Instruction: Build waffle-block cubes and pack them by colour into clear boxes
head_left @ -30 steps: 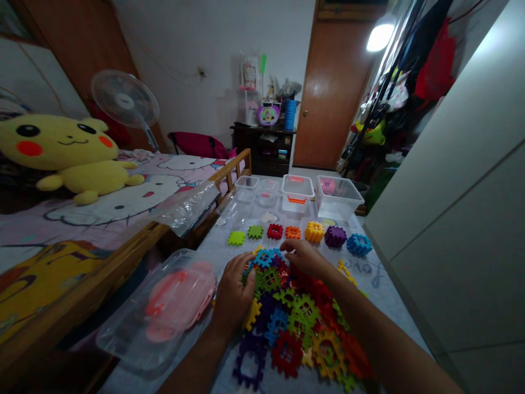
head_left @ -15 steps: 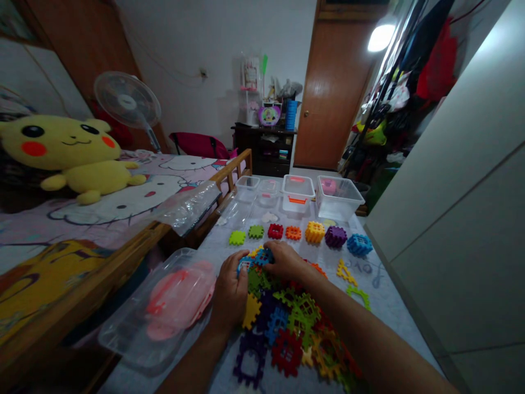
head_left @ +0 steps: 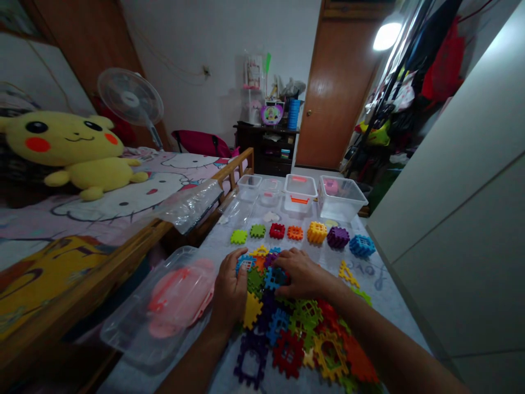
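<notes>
My left hand (head_left: 230, 284) is closed on a light blue window-patterned building tile (head_left: 246, 264), its thumb on the near side, at the left edge of a mixed pile. My right hand (head_left: 303, 273) is over the pile, thumb and fingers apart around a blue tile (head_left: 274, 278); firm contact there is unclear. Close to the hands are a green tile (head_left: 255, 280), a purple tile (head_left: 270, 259) and a yellow piece (head_left: 260, 251). Nearer me lie a yellow tile (head_left: 251, 311), a red tile (head_left: 288, 353) and a dark purple frame tile (head_left: 251, 358). My right forearm hides part of the pile.
Behind the pile runs a row of sorted tiles, including yellow (head_left: 317, 232), purple (head_left: 338, 237) and blue stacks (head_left: 362, 245). Clear bins (head_left: 342, 200) stand at the far end. A clear lid (head_left: 123, 328) with pink lids (head_left: 182, 298) lies left, beside a wooden bed rail (head_left: 102, 268).
My right hand has moved back and right, away from the tile in my left hand, with its fingers now spread around a blue tile. My left hand stays almost in place.
</notes>
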{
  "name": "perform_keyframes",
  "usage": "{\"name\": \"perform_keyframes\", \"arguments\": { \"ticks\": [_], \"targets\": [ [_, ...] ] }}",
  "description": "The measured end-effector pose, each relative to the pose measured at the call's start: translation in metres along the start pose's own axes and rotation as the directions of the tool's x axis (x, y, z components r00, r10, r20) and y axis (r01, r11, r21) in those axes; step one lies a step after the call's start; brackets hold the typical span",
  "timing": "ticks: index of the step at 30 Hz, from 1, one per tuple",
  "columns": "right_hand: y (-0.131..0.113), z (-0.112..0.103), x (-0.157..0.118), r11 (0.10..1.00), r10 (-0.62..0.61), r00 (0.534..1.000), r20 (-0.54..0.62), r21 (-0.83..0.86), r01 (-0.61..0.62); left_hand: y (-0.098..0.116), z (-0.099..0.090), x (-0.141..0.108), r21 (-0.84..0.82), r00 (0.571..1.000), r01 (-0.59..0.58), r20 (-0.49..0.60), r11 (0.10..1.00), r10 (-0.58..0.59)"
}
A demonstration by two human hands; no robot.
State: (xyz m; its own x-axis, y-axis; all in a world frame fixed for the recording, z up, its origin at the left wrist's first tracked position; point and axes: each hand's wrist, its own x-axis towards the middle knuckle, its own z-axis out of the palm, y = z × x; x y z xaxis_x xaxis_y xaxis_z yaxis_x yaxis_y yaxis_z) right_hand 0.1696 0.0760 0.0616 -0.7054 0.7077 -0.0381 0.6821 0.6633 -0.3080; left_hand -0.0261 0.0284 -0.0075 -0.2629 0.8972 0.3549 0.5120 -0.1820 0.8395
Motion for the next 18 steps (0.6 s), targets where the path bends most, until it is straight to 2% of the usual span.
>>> {"name": "perform_keyframes", "arguments": {
  "ticks": [2,5,11,18],
  "targets": [
    [-0.003,-0.001,0.008,0.999,-0.002,1.000,-0.001,-0.037,0.002,-0.001,0.000,0.001,-0.016,1.000,0.006,-0.028,1.000,-0.007],
    [-0.009,0.000,0.034,0.995,0.023,1.000,0.000,-0.093,-0.023,-0.003,0.002,0.002,-0.049,0.998,0.011,-0.061,0.999,-0.014],
    [-0.021,0.018,0.087,0.989,0.061,0.997,0.038,-0.135,-0.055,-0.005,0.004,0.001,-0.085,0.998,0.020,-0.064,0.996,-0.026],
    [-0.029,0.029,0.107,0.995,0.090,0.993,0.076,-0.052,-0.086,-0.003,0.005,0.001,-0.089,0.998,0.043,-0.037,0.995,-0.046]
  ]
}}
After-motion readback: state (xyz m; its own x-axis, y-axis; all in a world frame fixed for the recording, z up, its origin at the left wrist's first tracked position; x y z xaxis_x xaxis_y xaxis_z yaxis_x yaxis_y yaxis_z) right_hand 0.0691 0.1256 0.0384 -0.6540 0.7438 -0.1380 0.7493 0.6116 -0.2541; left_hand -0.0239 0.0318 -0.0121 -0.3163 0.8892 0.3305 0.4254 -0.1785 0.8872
